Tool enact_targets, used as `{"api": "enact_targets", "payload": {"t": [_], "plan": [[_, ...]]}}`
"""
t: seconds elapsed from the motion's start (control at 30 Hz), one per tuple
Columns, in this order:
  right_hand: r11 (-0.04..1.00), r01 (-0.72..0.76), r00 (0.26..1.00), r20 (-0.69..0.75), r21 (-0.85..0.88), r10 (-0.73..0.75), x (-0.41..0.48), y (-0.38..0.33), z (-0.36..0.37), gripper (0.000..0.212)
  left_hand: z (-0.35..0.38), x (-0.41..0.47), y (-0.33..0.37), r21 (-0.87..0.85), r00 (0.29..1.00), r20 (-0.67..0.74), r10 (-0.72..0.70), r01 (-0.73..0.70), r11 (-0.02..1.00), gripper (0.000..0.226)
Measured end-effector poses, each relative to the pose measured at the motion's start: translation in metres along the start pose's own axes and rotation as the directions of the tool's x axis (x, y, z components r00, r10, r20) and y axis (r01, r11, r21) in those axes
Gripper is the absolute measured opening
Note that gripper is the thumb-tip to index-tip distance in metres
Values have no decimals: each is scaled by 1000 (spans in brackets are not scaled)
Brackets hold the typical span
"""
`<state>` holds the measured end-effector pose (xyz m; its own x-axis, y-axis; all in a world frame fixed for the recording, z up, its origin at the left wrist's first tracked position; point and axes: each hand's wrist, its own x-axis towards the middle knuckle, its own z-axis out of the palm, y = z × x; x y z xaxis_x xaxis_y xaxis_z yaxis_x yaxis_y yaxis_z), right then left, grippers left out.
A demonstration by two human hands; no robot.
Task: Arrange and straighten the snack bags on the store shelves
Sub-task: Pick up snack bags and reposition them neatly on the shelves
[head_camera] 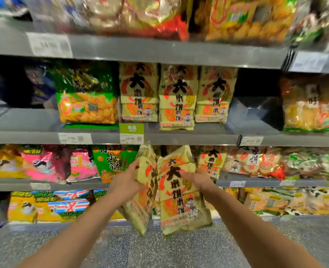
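1. Two yellow rice-cracker bags are held in the air in front of the third shelf [256,183], clear of it, long axes near vertical, bottoms tilted toward the camera.
2. Left hand [128,182] grips the left bag [143,194], which is turned edge-on. Right hand [197,179] grips the right bag [179,192] at its right edge, face forward.
3. Bags touch along their inner edges.
4. Key relation: one matching bag [212,161] stands on that shelf just right of the right hand; the slot behind the held pair looks open. Right hand is nearer.
5. Both forearms extended forward, converging, wrists about level.
6. Shelf above: three same-brand bags [177,97] upright; the middle one sits further forward.
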<state>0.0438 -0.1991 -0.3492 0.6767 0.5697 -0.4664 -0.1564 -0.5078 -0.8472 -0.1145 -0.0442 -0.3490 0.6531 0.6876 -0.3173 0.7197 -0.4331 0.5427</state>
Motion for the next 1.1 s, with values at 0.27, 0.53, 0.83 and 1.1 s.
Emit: {"api": "enact_targets", "payload": {"t": [0.27,0.53,0.83,1.1], "plan": [[980,189,974,138,-56,-180,-30,-68,0,76,-62,-32,5,-116,1000,20,11,-8,993,89],[941,330,931,141,69,-337,-30,-122,-7,42,-120,-37,22,-313,992,-117,37,-73,947,95],[907,403,909,59,126,-412,-22,-133,-57,39,-143,-21,33,-748,997,-53,58,-78,659,92],[906,397,913,38,147,-406,-8,-128,-72,42,-156,44,76,-937,996,-31,78,-56,345,63]]}}
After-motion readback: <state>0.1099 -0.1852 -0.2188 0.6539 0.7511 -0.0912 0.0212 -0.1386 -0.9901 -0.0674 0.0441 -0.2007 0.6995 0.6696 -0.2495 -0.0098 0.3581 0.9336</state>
